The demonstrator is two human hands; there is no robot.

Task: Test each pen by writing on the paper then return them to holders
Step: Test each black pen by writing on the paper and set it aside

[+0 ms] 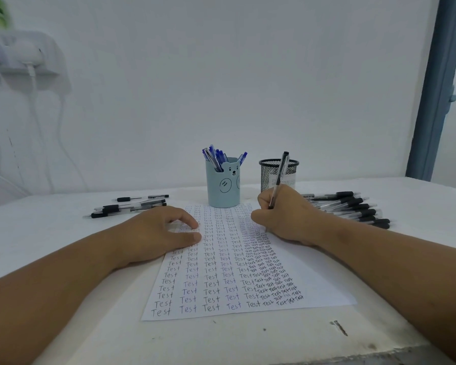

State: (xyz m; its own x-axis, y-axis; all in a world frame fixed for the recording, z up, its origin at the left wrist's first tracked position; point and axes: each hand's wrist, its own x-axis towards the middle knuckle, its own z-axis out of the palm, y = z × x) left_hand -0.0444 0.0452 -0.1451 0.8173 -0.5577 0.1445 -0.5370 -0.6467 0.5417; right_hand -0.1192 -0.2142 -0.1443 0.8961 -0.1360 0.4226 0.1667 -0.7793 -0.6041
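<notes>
A black pen [279, 180] is pinched in the right hand [282, 216], the fingers curled round its lower barrel so that the grip is clamped on it. The pen is held nearly upright, tilted slightly to the right, its cap end rising in front of the mesh holder. The tip is hidden behind the fingers, so contact with the paper [221, 275] cannot be told. The heel of the right hand is rested on the right side of the sheet, near its far end.

The left hand [156, 234] is laid on the left edge of the paper, palm down, with its fingers loosely bent and nothing held in them; the fingertips are pressed on the sheet.

The paper is spread flat on the white bench [50, 233] between the two forearms and is covered with columns of the word "Test", wider on the left and crowded on the right.

Just beyond the far edge of the sheet a light blue bear holder [223, 188] is stood upright, filled with blue pens [216, 159]. Beside it, to the right, a black mesh holder [267, 173] is stood.

A small group of black pens on the left [129, 205] is laid on the bench beyond the left hand. A larger pile of black pens on the right [353, 208] is laid behind the right wrist.
</notes>
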